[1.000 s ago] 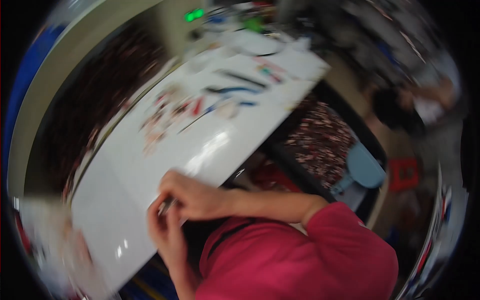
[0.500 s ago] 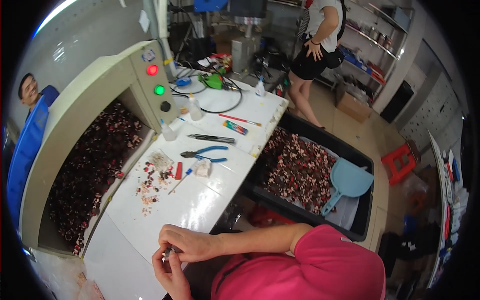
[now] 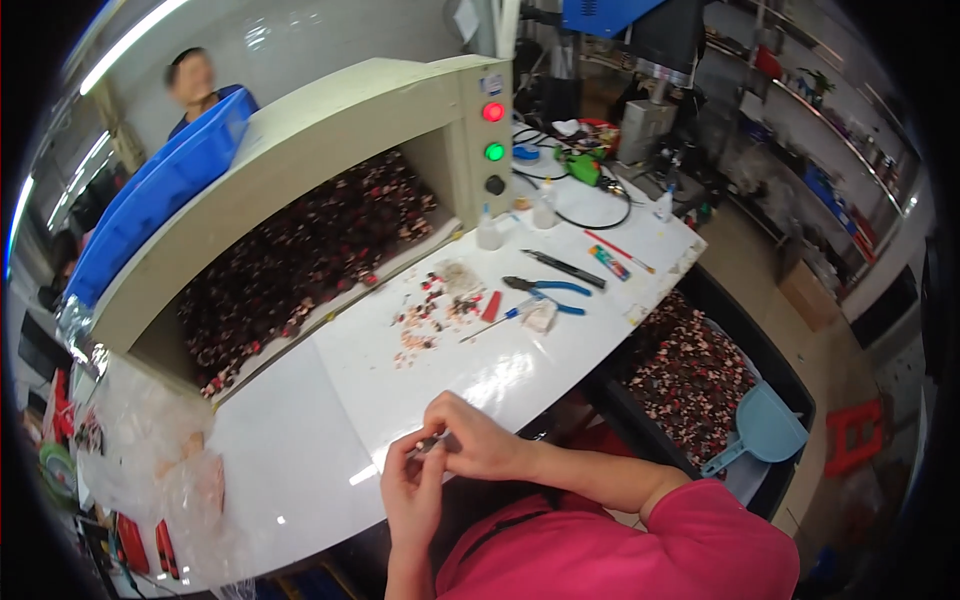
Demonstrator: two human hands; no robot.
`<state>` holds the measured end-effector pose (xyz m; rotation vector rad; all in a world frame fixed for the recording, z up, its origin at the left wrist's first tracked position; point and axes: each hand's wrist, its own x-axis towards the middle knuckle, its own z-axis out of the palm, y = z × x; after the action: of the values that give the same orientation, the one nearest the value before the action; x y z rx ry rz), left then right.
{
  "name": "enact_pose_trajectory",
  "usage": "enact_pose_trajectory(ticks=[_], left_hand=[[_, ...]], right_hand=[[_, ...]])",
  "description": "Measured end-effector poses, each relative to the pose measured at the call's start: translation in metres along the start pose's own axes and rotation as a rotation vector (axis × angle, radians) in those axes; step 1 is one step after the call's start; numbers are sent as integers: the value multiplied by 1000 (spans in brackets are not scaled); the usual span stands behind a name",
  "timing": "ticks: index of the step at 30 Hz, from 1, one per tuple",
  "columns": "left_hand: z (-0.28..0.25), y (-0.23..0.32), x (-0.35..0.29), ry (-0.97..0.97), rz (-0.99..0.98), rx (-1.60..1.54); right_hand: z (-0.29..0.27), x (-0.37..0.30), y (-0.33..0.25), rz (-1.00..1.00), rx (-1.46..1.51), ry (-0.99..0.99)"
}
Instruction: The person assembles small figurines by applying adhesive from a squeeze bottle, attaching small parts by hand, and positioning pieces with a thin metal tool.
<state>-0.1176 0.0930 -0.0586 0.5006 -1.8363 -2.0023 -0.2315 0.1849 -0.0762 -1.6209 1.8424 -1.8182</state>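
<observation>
My left hand and my right hand meet at the table's near edge, fingers pinched together. Between their fingertips sits a small dark piece, mostly covered, its kind too small to make out. Beyond them on the white table lies a loose scatter of small pink, red and dark pieces. Beside it are a red strip, a screwdriver with a blue handle and blue-handled pliers.
A beige machine with lit buttons holds many dark and pink pieces. Small bottles stand beside it. At right, a black bin carries similar pieces and a light-blue dustpan. Plastic bags lie at left. A person is behind the machine.
The view has swung left, so the machine and table appear farther right. The standing person at the back has left the picture. My hands stay together around the small piece.
</observation>
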Motion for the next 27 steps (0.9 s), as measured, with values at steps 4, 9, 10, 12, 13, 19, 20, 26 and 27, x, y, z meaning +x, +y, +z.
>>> enact_pose_trajectory(ticks=[4,9,10,12,13,19,20,26,27], left_hand=[[-4,3,-3,-6,-7,7],[-5,6,-2,-17,-18,5],[-3,8,-2,-15,-16,0],[-3,10,-2,-7,-13,-4],[-4,9,-2,-14,-17,-3],[-10,6,-5,-22,-21,5],[-12,4,-7,-21,-10,3],[-18,4,-6,-24,-16,7],[-17,2,-5,-22,-18,4]], right_hand=[[3,2,-4,42,43,-11],[2,3,-5,48,-7,-17],[2,2,-5,48,-2,-21],[3,2,-3,48,-3,-21],[3,2,-5,46,1,-26],[7,4,-9,17,-49,-20],[10,3,-10,21,-52,-5],[15,4,-12,51,-75,1],[14,4,-11,58,-83,0]])
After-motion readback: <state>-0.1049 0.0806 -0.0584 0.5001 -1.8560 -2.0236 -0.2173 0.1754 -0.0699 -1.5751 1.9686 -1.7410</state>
